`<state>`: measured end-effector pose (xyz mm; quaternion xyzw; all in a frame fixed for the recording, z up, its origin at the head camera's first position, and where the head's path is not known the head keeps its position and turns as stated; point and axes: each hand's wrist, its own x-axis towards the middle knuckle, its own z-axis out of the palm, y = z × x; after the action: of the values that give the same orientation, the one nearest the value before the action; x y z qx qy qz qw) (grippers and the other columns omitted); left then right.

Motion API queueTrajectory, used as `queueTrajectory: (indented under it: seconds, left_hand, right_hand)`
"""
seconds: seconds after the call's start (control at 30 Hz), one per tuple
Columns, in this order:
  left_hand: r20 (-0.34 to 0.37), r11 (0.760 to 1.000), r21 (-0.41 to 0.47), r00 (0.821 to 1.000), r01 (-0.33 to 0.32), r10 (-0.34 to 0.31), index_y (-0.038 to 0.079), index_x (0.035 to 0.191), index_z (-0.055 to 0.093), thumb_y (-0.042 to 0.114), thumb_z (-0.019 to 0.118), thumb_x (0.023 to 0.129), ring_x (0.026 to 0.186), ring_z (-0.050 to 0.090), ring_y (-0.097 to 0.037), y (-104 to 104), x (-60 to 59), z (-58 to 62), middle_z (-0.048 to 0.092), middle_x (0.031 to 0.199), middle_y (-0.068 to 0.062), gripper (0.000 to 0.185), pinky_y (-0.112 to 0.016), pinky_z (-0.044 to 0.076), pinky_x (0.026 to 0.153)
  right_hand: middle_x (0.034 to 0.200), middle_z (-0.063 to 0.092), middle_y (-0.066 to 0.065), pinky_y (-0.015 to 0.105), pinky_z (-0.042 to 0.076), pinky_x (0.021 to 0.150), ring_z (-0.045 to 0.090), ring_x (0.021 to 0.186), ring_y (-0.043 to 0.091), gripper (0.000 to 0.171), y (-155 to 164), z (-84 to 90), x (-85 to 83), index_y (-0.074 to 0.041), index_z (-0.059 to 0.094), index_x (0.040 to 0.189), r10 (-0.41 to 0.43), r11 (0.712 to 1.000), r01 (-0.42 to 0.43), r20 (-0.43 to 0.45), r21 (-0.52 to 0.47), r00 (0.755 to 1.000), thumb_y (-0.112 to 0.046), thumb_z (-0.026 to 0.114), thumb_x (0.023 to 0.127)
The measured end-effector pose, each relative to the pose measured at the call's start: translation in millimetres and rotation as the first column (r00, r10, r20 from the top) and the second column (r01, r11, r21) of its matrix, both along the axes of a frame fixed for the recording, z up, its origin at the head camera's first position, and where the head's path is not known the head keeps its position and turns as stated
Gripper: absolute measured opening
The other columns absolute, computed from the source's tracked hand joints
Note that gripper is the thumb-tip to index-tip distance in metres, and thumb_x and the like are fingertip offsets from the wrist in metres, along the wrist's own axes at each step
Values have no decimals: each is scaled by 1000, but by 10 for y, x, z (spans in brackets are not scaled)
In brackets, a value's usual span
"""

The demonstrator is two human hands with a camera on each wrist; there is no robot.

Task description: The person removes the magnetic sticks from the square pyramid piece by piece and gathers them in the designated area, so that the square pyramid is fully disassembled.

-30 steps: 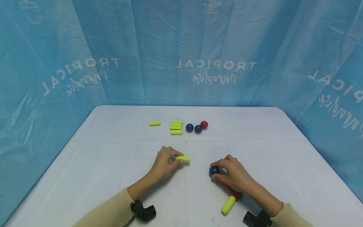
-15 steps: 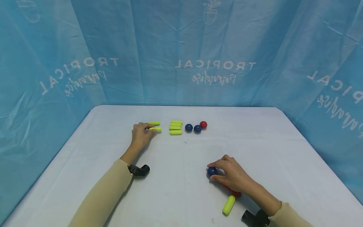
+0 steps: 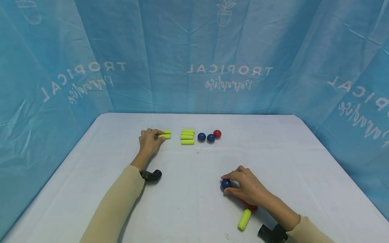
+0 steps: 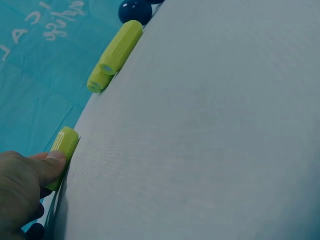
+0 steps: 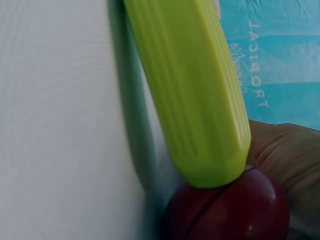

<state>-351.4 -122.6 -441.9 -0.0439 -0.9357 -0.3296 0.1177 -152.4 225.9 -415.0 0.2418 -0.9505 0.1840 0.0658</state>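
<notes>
At the far left of the table, my left hand (image 3: 149,141) pinches a yellow-green rod (image 4: 66,141) between thumb and fingers, low against the cloth. Just behind it lies another yellow-green rod (image 3: 166,132), partly covered by the fingers. My right hand (image 3: 249,186) grips a dark blue ball (image 3: 226,184) at near right. From that ball a red rod (image 3: 240,199), mostly hidden under the hand, leads to a red ball (image 5: 230,210). A further yellow-green rod (image 5: 192,95) has its end against the red ball and points toward the near edge.
Right of the left hand lies a stack-like row of several yellow-green rods (image 3: 187,137). Beside them sit two dark blue balls (image 3: 201,137) and a red ball (image 3: 217,134). A white cloth covers the table (image 3: 188,202); a blue printed curtain (image 3: 170,84) hangs behind it.
My left hand has carried its yellow-green rod from mid-table to the far left, setting it alongside the rod there. My right hand has stayed almost in place on the blue ball.
</notes>
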Motion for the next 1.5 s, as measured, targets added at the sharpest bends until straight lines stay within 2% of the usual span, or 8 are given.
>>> queueTrajectory:
  seconds: [0.37, 0.77, 0.93, 1.1, 1.2, 1.33, 1.43, 1.5]
  left_hand:
    - [6, 1000, 1, 1000, -10, 10, 11, 113, 66, 23, 66, 88, 115, 38, -35, 18, 13, 12, 54, 116, -16, 27, -52, 26, 99]
    - [14, 999, 20, 999, -50, 49, 11, 116, 64, 25, 66, 87, 117, 36, -34, -11, 48, 1, 53, 119, -15, 32, -50, 28, 97]
    - [-4, 995, 89, 999, -48, 48, 10, 118, 62, 27, 64, 89, 115, 37, -33, 46, 198, 54, 54, 116, -15, 34, -50, 28, 95]
    - [-7, 976, 189, 994, 108, -109, 10, 115, 63, 26, 62, 90, 108, 43, -28, 261, 551, 133, 58, 110, -12, 29, -47, 30, 94]
    - [36, 944, 201, 961, 263, -275, 13, 114, 65, 28, 62, 90, 103, 46, -24, 448, 881, 169, 62, 107, -8, 28, -41, 34, 89]
    - [110, 873, 165, 871, 460, -480, 16, 117, 65, 36, 66, 87, 101, 45, -19, 673, 1327, 219, 63, 108, -1, 37, -35, 33, 86]
    - [133, 822, 156, 813, 547, -567, 17, 121, 63, 41, 70, 82, 104, 43, -17, 793, 1561, 222, 62, 111, 1, 46, -36, 31, 88]
    - [136, 808, 147, 797, 570, -588, 18, 121, 62, 43, 72, 79, 104, 42, -14, 856, 1663, 206, 61, 111, 3, 50, -37, 31, 89]
  right_hand:
    - [100, 67, -9, 31, 38, 79, 45, 92, 8, 57, 49, 103, 178, -20, 65, 117, -181, 979, 170, 94, 109, 979, -43, 81, 67]
    - [83, 65, -13, 28, 35, 76, 42, 81, 4, 27, 97, 96, 357, -19, 72, 93, -214, 972, 209, 38, 103, 976, -30, 81, 70]
    - [87, 66, -14, 27, 35, 76, 42, 83, 2, 24, 94, 54, 252, -21, 72, 98, -127, 991, 126, 13, 52, 992, -29, 77, 76]
    - [90, 64, -19, 27, 34, 77, 42, 88, 2, 23, 65, 7, 126, -25, 71, 102, -30, 1000, 30, 35, -1, 999, -30, 74, 80]
    - [91, 64, -19, 27, 36, 78, 43, 91, 3, 24, 25, -9, 67, -27, 71, 104, 13, 1000, -13, 47, -18, 999, -31, 73, 80]
    - [92, 65, -18, 29, 37, 79, 44, 92, 5, 23, -36, -14, 15, -28, 70, 105, 47, 999, -46, 61, -20, 997, -30, 72, 81]
    - [92, 65, -17, 30, 38, 80, 44, 92, 5, 23, -73, -13, -5, -28, 70, 104, 54, 998, -53, 65, -13, 996, -31, 72, 81]
    - [92, 65, -17, 30, 38, 80, 45, 92, 5, 24, -92, -13, -10, -28, 71, 104, 59, 998, -58, 63, -10, 996, -32, 72, 81]
